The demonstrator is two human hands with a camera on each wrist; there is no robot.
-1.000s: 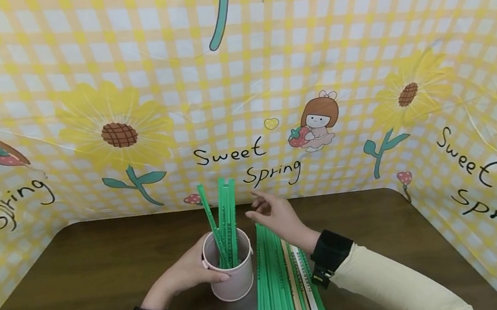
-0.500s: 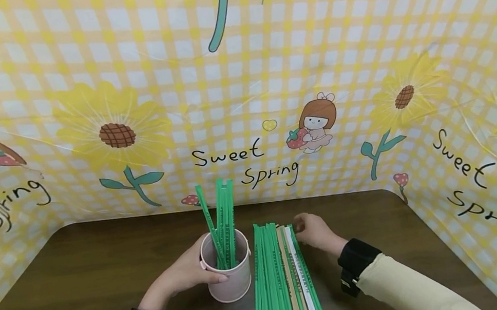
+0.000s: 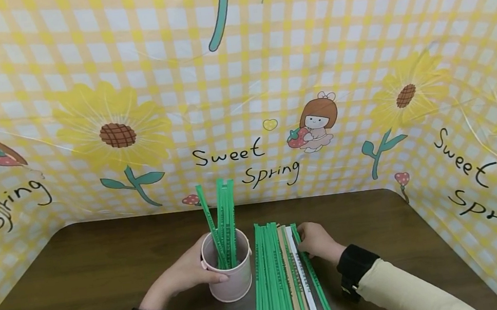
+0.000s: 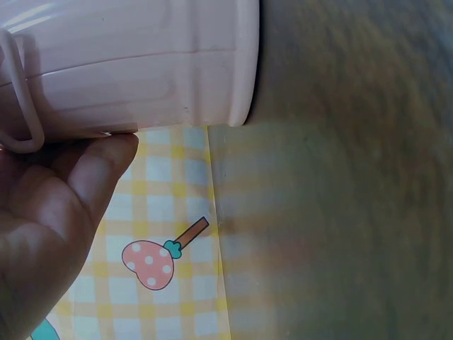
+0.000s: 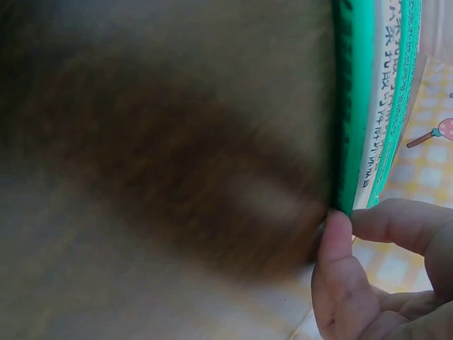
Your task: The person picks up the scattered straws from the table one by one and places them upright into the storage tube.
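Note:
My left hand (image 3: 188, 273) grips a pale pink bucket (image 3: 231, 287), thumb across its front and the other fingers hidden behind it. Several long green printed sticks (image 3: 225, 220) stand in the bucket, leaning on its rim. In the left wrist view the bucket's wall (image 4: 127, 78) lies against my fingers (image 4: 106, 163). My right hand (image 3: 318, 240) pinches the far end of the rightmost green printed stick (image 3: 318, 286), which lies slanted at the row's right side. The right wrist view shows thumb and finger meeting at that green stick's (image 5: 352, 106) tip.
Left of the pinched stick lies a row of several green sticks (image 3: 270, 276), with a tan stick (image 3: 290, 279) and a white one (image 3: 305, 282) among them. The dark wooden table (image 3: 105, 276) ends at a yellow checked cloth (image 3: 240, 88) at the back and sides.
My right hand has moved from above the row's far end to its right side and taken the rightmost green stick, whose near end has swung right. My left hand stays on the bucket.

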